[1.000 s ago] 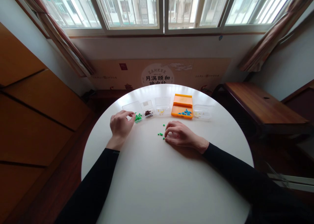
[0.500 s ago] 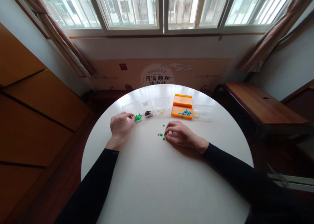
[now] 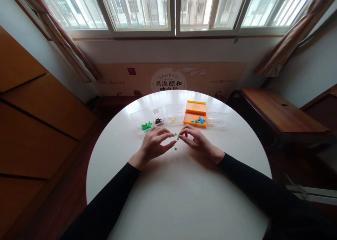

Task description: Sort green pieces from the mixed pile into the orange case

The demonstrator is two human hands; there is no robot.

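Our left hand [image 3: 152, 145] spreads its fingers beside the loose green beads [image 3: 175, 143], and our right hand [image 3: 196, 141] pinches one bead at the fingertips. The clear box [image 3: 142, 122], just beyond our left fingertips, holds more green ones.

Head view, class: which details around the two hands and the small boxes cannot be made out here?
- Green pieces, head view: too small to tell their shape.
- Right hand: curled fingers hide whether it pinches a piece.
- Left hand: covers the table beneath it.
- Clear box: pale contents too small to identify.
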